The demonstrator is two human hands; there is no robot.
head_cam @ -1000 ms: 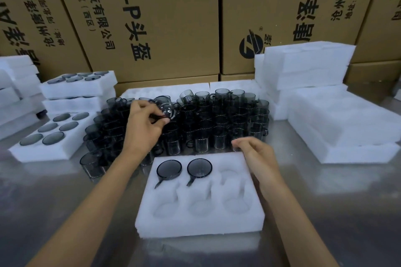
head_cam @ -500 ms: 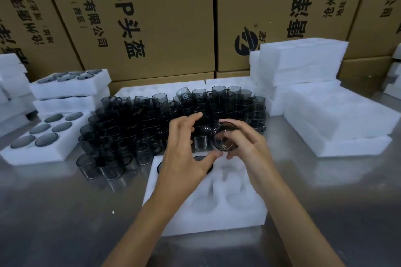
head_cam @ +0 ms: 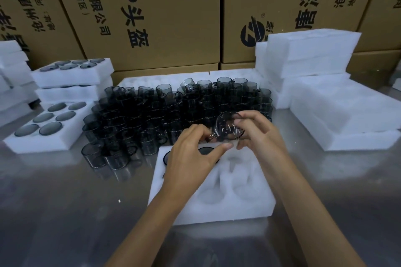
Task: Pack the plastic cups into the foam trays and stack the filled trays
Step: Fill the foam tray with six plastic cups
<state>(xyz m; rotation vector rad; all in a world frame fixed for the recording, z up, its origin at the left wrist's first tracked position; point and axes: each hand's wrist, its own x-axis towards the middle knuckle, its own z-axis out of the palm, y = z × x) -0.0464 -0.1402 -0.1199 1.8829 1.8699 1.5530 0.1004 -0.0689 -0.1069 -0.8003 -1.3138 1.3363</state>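
Both hands are meeting just above the far edge of the foam tray [head_cam: 219,201] in the lower middle of the frame. The right hand [head_cam: 258,134] is curling its fingers around a smoky see-through cup [head_cam: 227,129], tipped so its open mouth is facing the camera. The left hand [head_cam: 191,154] is pinching at the cup's handle side with thumb and fingertips, though I can't quite tell how much of the handle it's actually gripping. So the cup is sitting in the air between the two hands, right over the tray's back row.

The tray is lying flat on the shiny metal table [head_cam: 65,212]. The left hand is hiding most of its back left part, where dark round rims are peeking out from two pockets; the pockets nearer the camera are showing bare white foam.

Behind the hands, a big crowd of loose cups [head_cam: 152,115] is filling the middle of the frame, mostly standing upright and packed close together. On the left a filled tray [head_cam: 43,130] is showing six dark circles, with a stack of filled trays [head_cam: 73,78] just behind it. On the right, empty foam trays [head_cam: 325,93] are piling up. Brown cardboard boxes [head_cam: 152,6] with printed lettering are running along the top.
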